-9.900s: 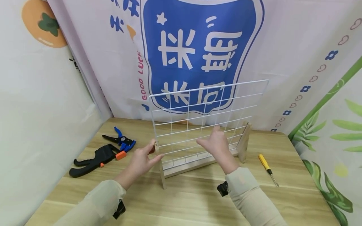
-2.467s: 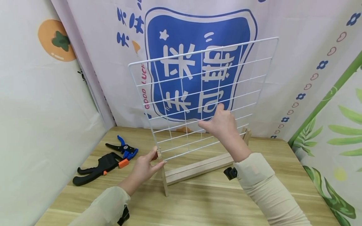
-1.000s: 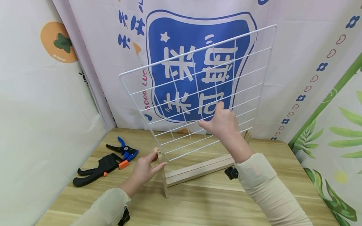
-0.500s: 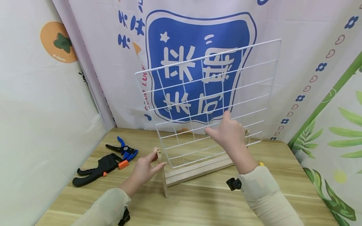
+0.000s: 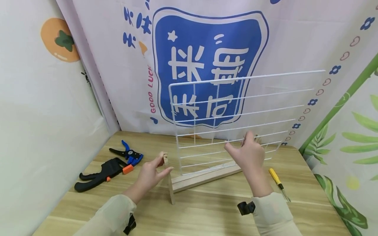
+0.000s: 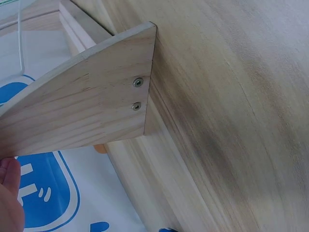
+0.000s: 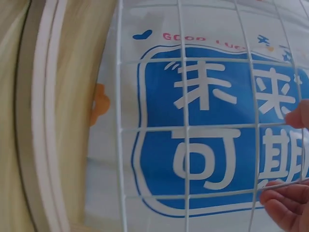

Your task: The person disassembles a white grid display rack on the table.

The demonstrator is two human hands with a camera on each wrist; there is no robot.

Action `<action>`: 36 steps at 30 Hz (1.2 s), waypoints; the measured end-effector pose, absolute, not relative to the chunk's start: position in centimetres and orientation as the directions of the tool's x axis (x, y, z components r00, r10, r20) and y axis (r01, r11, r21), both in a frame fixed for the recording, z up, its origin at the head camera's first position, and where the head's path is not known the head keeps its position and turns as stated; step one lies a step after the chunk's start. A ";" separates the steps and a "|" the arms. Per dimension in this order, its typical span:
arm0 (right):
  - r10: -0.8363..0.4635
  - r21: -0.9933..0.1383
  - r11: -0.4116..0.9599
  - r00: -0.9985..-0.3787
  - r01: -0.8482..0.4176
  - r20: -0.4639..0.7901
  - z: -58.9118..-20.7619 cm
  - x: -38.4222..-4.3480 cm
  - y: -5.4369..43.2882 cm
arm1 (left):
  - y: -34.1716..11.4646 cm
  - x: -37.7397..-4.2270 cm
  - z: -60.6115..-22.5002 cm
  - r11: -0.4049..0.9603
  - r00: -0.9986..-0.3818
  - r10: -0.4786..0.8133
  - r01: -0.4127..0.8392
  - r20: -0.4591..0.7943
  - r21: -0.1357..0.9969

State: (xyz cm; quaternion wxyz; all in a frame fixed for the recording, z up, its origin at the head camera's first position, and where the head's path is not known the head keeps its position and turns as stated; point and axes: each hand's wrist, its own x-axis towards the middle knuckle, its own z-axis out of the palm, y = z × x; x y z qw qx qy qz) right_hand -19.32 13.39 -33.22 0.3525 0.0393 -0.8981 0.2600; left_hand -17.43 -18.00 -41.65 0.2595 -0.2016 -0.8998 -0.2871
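Note:
With thumb and fingers, my left hand (image 5: 150, 173) pinches the top of the left side piece (image 5: 169, 183) of a wooden stand. A grooved wooden base rail (image 5: 203, 179) runs from it toward the far right post, mostly covered by my right hand and the grid. In the left wrist view, two screws (image 6: 138, 82) sit in the side piece. My right hand (image 5: 250, 159) grips a white wire grid panel (image 5: 242, 78) by its wires, fingers curled through the mesh. The grid's lower left corner is close over the rail, apart from the left side piece; its right end reaches beyond the right post.
Left of the stand lie a blue and black wire stripper (image 5: 133, 157) and a black bar clamp (image 5: 103, 173) with orange parts. A yellow-handled screwdriver (image 5: 275, 177) lies to the right on the wooden table (image 5: 206, 216). A printed curtain (image 5: 283, 42) hangs behind.
The grid stood in the stand earliest, then was raised and tilted. In the last half second my right hand brought it down and rightward. My left hand keeps its hold on the side piece.

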 end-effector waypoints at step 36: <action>0.382 -0.634 0.759 -0.687 -0.149 0.619 -42.6 -15.8 18.7 | -19.2 -16.5 -41.4 0.611 -0.792 0.072 0.516 0.607 0.600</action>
